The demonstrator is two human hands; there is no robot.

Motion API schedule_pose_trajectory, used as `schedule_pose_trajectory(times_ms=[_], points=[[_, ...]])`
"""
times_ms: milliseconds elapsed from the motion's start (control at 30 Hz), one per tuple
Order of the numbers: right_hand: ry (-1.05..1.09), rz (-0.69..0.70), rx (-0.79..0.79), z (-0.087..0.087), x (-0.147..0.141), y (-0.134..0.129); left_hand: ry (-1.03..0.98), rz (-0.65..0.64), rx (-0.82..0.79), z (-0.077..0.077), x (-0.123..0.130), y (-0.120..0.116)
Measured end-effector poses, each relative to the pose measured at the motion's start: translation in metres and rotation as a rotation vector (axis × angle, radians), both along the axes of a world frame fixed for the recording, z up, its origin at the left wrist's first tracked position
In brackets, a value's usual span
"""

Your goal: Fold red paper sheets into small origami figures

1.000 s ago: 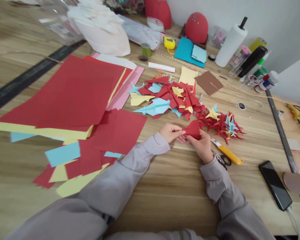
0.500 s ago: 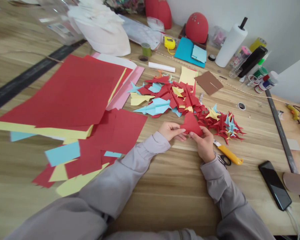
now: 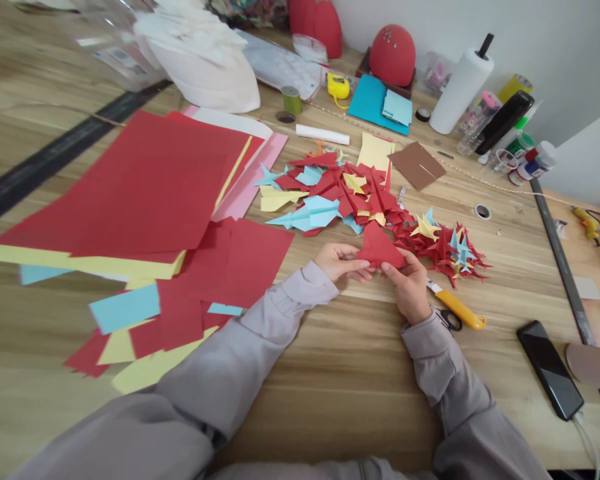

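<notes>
Head view: the left hand (image 3: 340, 262) and right hand (image 3: 409, 283) hold a folded red paper (image 3: 379, 245) over the table (image 3: 350, 393).
The left fingers pinch the paper's left corner and the right fingers its right corner, so it sits between the table's near and far edges, just nearer than a heap of folded pieces (image 3: 344, 190) in red, blue and yellow. A yellow-handled cutter (image 3: 461, 309) lies beside the right wrist. A phone (image 3: 550, 370) lies toward the near edge, on the right; a white bottle (image 3: 461, 93) stands by the far edge.
</notes>
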State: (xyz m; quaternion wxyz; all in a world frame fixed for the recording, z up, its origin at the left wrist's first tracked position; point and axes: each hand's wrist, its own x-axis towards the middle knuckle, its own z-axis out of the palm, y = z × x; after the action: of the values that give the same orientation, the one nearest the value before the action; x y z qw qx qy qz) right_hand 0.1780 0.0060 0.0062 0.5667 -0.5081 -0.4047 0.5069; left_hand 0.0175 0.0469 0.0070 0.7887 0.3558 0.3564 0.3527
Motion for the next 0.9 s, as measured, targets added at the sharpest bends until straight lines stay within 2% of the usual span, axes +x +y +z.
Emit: schedule_pose_trajectory(times_ms=[233, 367, 500, 900], points=[[0.104, 0.024, 0.019, 0.006, -0.002, 0.000, 0.031, 0.101, 0.033, 0.001, 0.003, -0.002], [0.026, 0.084, 0.047, 0.006, -0.003, 0.000, 0.060, 0.111, 0.103, 0.004, 0.006, -0.004], [-0.063, 0.070, 0.018, 0.005, -0.004, -0.001, 0.081, 0.128, 0.139, 0.006, 0.008, -0.006], [-0.066, 0.075, 0.011, 0.004, -0.006, -0.002, 0.107, 0.198, 0.198, 0.010, 0.013, -0.011]])
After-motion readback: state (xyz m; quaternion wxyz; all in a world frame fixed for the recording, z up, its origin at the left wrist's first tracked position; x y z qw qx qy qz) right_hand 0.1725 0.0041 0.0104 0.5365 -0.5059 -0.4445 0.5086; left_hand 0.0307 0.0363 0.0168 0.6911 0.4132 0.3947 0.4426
